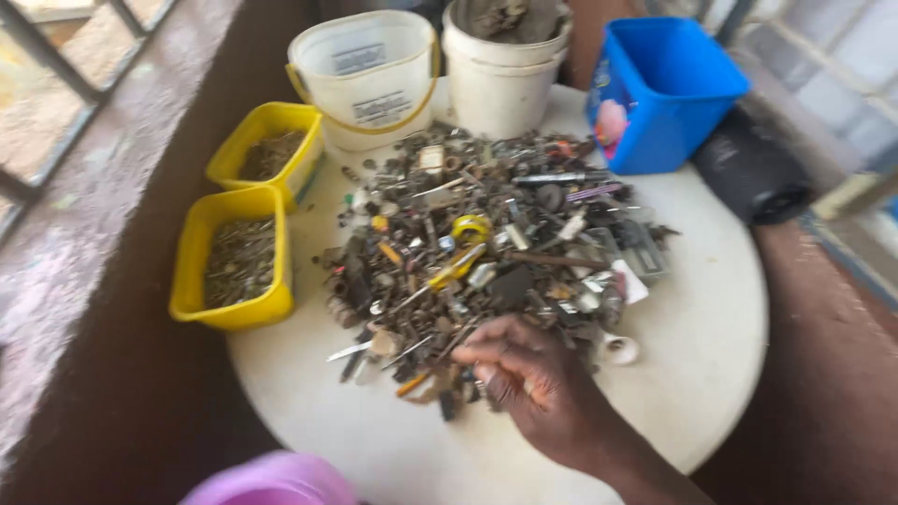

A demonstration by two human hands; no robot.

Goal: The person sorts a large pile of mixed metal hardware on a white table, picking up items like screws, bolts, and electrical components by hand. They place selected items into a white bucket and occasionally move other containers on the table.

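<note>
A big heap of mixed metal scrap, with screws, nails, bolts and small parts, covers the middle of a round white table. My right hand reaches in from the lower right and rests on the near edge of the heap. Its fingers are curled down among the small pieces; the frame is blurred and I cannot tell whether they pinch anything. My left hand is out of view.
Two yellow tubs of nails sit at the table's left edge. Two white buckets and a blue tub stand at the back. A black cylinder lies right; a pink rim shows below.
</note>
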